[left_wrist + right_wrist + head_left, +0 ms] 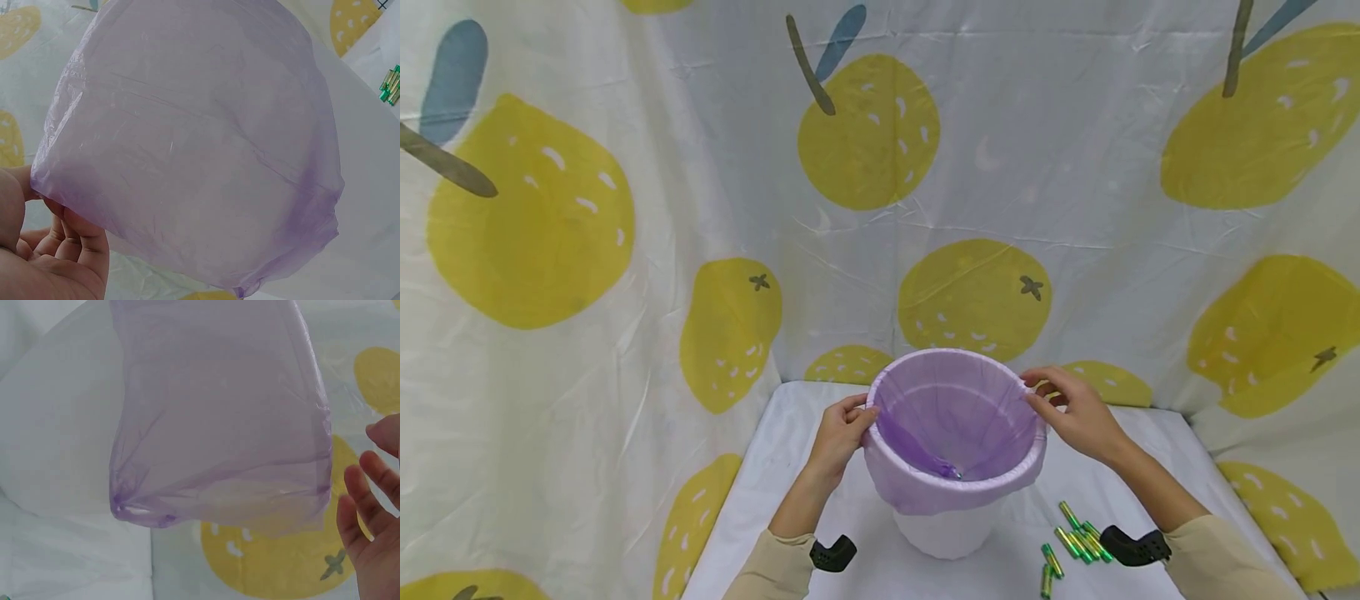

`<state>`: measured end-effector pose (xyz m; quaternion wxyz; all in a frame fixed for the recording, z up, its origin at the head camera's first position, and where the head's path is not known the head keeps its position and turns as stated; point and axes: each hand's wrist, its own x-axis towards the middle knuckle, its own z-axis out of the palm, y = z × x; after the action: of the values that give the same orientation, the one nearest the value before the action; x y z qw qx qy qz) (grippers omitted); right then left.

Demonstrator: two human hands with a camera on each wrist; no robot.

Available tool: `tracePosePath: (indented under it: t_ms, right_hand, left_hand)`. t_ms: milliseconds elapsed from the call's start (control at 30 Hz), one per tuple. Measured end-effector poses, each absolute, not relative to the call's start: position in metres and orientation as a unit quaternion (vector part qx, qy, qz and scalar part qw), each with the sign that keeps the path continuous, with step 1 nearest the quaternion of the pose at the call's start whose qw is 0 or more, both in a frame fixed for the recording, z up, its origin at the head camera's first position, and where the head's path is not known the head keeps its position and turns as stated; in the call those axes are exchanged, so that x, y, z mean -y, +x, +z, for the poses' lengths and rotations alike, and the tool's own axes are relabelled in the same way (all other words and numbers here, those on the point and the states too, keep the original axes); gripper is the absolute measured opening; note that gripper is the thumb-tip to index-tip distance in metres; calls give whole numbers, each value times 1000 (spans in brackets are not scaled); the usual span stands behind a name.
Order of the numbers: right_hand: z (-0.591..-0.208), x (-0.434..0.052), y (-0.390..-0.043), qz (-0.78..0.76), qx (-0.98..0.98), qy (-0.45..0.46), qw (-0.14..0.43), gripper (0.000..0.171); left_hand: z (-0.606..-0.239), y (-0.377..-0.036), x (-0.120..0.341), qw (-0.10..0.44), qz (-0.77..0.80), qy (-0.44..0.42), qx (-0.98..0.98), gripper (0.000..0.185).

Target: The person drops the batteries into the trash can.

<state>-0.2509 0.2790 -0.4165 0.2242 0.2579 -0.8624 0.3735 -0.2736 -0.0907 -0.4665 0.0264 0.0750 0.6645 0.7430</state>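
while gripped: purple liner [958, 417], both hands

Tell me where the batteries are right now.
In the head view the batteries lie loose on the white table, right of the white bin, under the right forearm near the table's front edge.

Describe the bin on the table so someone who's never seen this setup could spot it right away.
Start at the white table in front of the lemon-print curtain. In its middle stands a small white bin, between the left hand and the right hand. It is the only container there, lined with a purple bag folded over its rim, with green batteries lying loose to its right.
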Motion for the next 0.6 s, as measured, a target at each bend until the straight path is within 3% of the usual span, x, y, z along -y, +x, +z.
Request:
tracePosePath:
  t_ms: [600]
  right_hand:
    - [-431, -310, -237, 355, 868, 239, 251, 32]
  left_hand:
    - [-467, -272, 91, 23, 744, 81, -663, 49]
